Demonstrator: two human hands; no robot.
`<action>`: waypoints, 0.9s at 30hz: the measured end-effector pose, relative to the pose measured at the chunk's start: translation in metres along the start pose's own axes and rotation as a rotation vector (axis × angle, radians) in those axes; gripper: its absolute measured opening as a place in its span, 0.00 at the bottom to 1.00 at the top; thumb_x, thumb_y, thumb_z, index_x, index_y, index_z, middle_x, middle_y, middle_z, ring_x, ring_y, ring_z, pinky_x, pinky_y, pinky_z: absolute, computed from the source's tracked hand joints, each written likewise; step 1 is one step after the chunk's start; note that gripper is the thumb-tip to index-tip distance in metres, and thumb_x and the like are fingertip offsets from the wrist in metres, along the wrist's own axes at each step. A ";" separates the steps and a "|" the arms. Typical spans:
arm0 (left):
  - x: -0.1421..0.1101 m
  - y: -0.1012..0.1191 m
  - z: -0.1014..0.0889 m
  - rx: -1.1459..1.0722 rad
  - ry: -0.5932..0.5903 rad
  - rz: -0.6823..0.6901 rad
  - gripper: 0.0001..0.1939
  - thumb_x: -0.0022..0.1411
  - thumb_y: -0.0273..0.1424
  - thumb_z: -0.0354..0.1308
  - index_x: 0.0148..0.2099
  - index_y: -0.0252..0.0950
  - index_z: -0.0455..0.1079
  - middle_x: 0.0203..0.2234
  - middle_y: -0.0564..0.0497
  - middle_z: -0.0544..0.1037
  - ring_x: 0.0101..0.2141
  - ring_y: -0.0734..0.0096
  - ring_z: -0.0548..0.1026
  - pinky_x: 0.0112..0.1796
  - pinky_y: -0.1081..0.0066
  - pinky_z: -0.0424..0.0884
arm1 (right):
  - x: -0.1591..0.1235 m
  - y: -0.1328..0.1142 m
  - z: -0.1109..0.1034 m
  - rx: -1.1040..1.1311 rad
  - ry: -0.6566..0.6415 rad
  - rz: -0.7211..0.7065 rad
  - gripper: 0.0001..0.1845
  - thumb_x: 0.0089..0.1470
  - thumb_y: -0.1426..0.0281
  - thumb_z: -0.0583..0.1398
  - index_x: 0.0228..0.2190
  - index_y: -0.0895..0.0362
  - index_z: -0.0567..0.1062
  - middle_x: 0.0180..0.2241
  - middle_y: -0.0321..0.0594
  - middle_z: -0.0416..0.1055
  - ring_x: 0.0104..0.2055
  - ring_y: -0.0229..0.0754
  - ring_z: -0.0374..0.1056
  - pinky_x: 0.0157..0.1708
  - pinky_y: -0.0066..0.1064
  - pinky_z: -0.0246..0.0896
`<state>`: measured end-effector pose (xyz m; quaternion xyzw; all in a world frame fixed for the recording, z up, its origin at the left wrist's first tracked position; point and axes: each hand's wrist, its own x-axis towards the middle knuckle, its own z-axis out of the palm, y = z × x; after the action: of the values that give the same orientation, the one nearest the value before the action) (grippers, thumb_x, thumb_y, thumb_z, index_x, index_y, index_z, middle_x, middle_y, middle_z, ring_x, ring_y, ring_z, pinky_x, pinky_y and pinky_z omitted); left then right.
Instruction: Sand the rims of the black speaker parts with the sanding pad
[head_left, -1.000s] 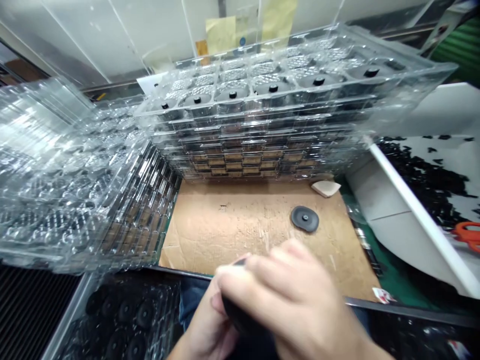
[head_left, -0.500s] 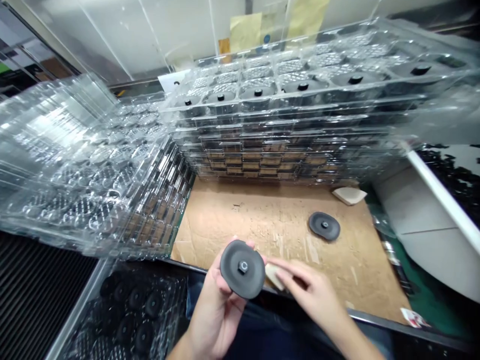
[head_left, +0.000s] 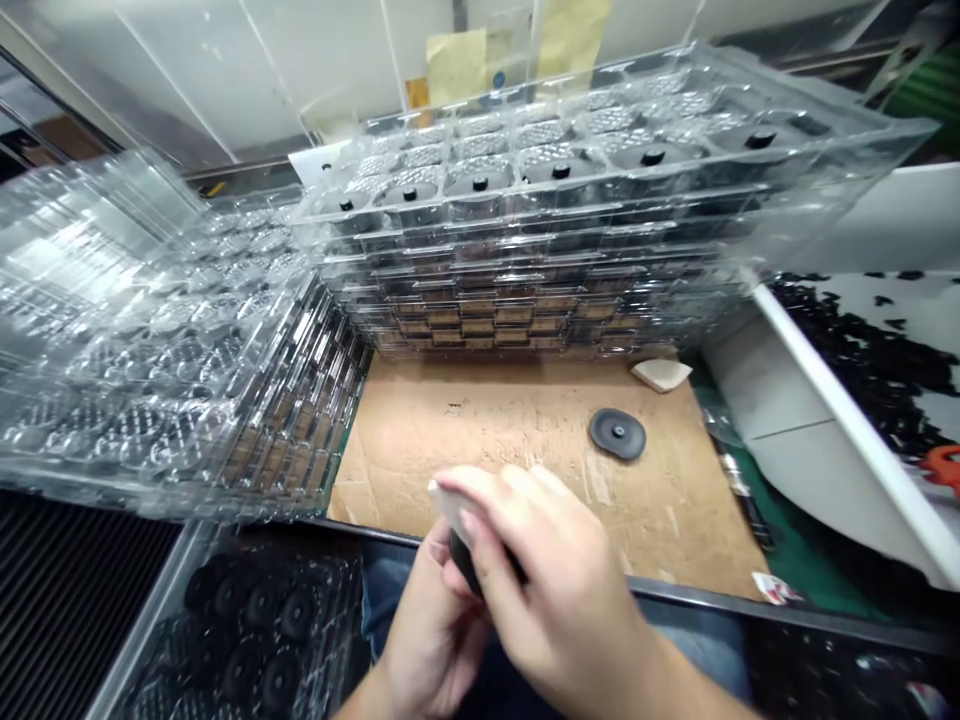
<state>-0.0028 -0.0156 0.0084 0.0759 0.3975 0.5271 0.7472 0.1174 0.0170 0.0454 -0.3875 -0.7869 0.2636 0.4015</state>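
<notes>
My left hand grips a black rubber disc, which shows only at its edge and is mostly hidden by my fingers. My right hand lies over it and presses a pale pad against the disc. A second black disc, with a small central hub, lies flat on a sheet of brown cardboard, to the right of my hands. A similar pale pad rests near the cardboard's far edge.
Tall stacks of clear plastic trays holding black-capped parts stand behind the cardboard, with another clear stack at left. A tray of black discs sits lower left. A white bin with black scraps and orange scissors lie right.
The disc in my left hand has turned from facing me to edge-on. My right hand has moved over it, bringing the pale pad onto it. The view has shifted slightly.
</notes>
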 end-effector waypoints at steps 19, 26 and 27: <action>-0.005 0.004 -0.010 -0.170 -0.172 -0.071 0.24 0.41 0.38 0.67 0.45 0.43 0.73 0.45 0.48 0.77 0.40 0.62 0.76 0.42 0.70 0.70 | -0.020 0.051 -0.016 0.044 -0.020 0.209 0.13 0.59 0.72 0.52 0.42 0.52 0.73 0.35 0.39 0.72 0.37 0.40 0.68 0.33 0.28 0.62; -0.002 0.003 -0.017 -0.200 -0.221 -0.107 0.25 0.42 0.38 0.67 0.46 0.44 0.72 0.45 0.50 0.77 0.43 0.60 0.75 0.45 0.68 0.68 | -0.088 0.076 0.008 0.226 -0.219 0.667 0.15 0.56 0.61 0.53 0.38 0.54 0.76 0.37 0.41 0.75 0.41 0.46 0.71 0.37 0.32 0.68; -0.001 0.002 -0.016 -0.192 -0.230 -0.109 0.26 0.42 0.38 0.67 0.46 0.43 0.72 0.44 0.50 0.77 0.43 0.60 0.75 0.44 0.68 0.68 | -0.086 0.073 0.004 0.207 -0.186 0.688 0.16 0.56 0.61 0.53 0.38 0.54 0.76 0.37 0.41 0.75 0.41 0.46 0.71 0.37 0.32 0.68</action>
<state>-0.0152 -0.0204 -0.0006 0.0421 0.2606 0.5093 0.8191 0.1753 -0.0133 -0.0469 -0.5610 -0.6130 0.4954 0.2533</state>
